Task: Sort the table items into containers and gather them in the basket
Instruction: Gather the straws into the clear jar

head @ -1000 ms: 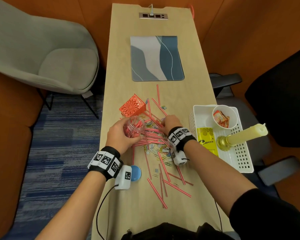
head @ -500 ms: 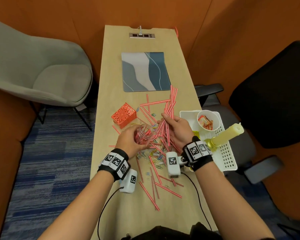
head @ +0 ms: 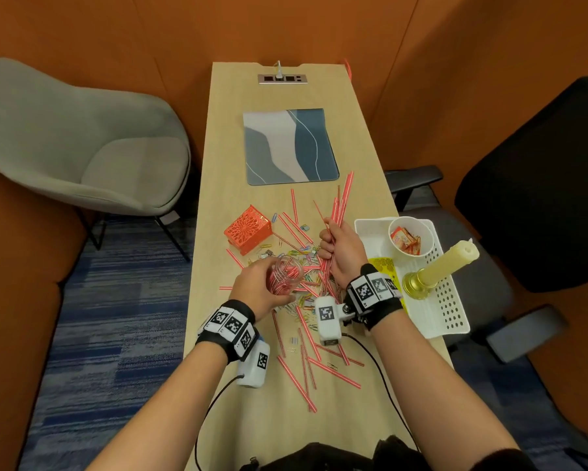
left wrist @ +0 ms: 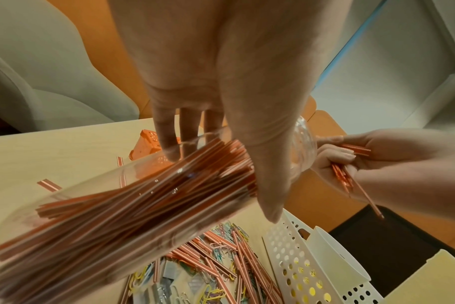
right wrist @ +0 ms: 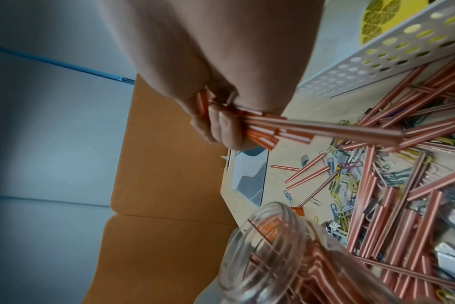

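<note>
The right hand (head: 341, 248) grips a bundle of red striped straws (head: 337, 212) above the table middle, while the left hand (head: 256, 290) holds the clear jar (head: 285, 275), tilted and already quite full of straws. The straws look light, stiff and slippery, so I would grip them near the middle. The narrow wooden table (head: 214, 253) stands between orange walls, with the white basket (head: 435, 321) at its right edge.
</note>
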